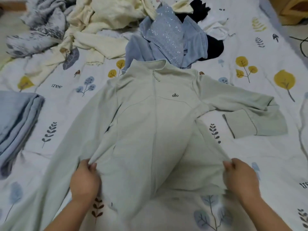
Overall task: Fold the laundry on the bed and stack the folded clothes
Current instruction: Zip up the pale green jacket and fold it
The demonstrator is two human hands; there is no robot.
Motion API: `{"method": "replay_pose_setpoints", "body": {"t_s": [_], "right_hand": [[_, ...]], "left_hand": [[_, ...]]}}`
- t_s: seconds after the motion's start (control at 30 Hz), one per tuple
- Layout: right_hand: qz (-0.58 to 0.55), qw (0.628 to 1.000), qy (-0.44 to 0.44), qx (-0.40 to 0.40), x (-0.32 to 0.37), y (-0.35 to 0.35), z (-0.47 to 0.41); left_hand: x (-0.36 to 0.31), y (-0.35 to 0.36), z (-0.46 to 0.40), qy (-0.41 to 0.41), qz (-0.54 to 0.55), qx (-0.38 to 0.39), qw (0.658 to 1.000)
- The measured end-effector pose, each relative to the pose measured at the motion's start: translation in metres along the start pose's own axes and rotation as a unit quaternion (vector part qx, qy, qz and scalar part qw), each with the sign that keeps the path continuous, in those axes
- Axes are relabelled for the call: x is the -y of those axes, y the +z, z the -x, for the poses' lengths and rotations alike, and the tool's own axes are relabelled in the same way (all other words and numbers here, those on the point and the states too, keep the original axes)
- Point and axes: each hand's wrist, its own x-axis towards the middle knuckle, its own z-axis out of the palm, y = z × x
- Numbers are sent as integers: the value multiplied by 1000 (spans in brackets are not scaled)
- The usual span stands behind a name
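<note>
A pale green zip-up jacket (155,114) lies front up on the bed, collar away from me, zipper closed. Its right sleeve stretches out to the right with the cuff folded back; its left sleeve runs down toward the lower left corner. My left hand (85,179) pinches the hem at the jacket's lower left corner. My right hand (240,177) pinches the hem at the lower right corner. Between my hands the hem is pulled taut and lifted a little off the sheet.
A folded light blue garment (16,119) lies at the left edge. Behind the jacket sits a heap of unfolded laundry: blue sparkly cloth (166,35), cream cloth (103,22), a grey patterned piece (40,25) and dark clothes (213,47). The sheet (250,157) has a tree print.
</note>
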Motion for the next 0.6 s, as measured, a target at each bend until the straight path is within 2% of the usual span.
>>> {"method": "replay_pose_setpoints", "body": {"t_s": [0.07, 0.1, 0.2, 0.27, 0.33, 0.4, 0.43, 0.5, 0.53, 0.6], "right_hand": [[40, 999, 0, 28, -9, 2, 3], [64, 997, -8, 48, -10, 6, 8], [81, 993, -76, 42, -11, 17, 30], [88, 987, -126, 43, -13, 20, 45], [164, 970, -156, 86, -18, 26, 59], [248, 947, -169, 116, -21, 31, 69], [270, 940, -171, 121, -22, 33, 72], [277, 939, -179, 100, -22, 33, 73], [266, 943, -184, 79, -22, 32, 71], [222, 958, -178, 47, -22, 28, 66]], "left_hand": [[10, -5, -1, 12, -38, 40, 998], [11, -7, 1, 33, -54, 35, 997], [11, -8, 20, 195, -70, -34, 978], [14, -8, 37, 349, -63, -6, 935], [24, -4, 56, 479, -94, 60, 871], [36, 1, 68, 545, -200, 109, 807], [37, 2, 71, 548, -252, 130, 787], [34, 3, 74, 531, -290, 139, 784], [30, 2, 74, 518, -274, 141, 798], [24, 1, 69, 452, -169, 172, 859]]}}
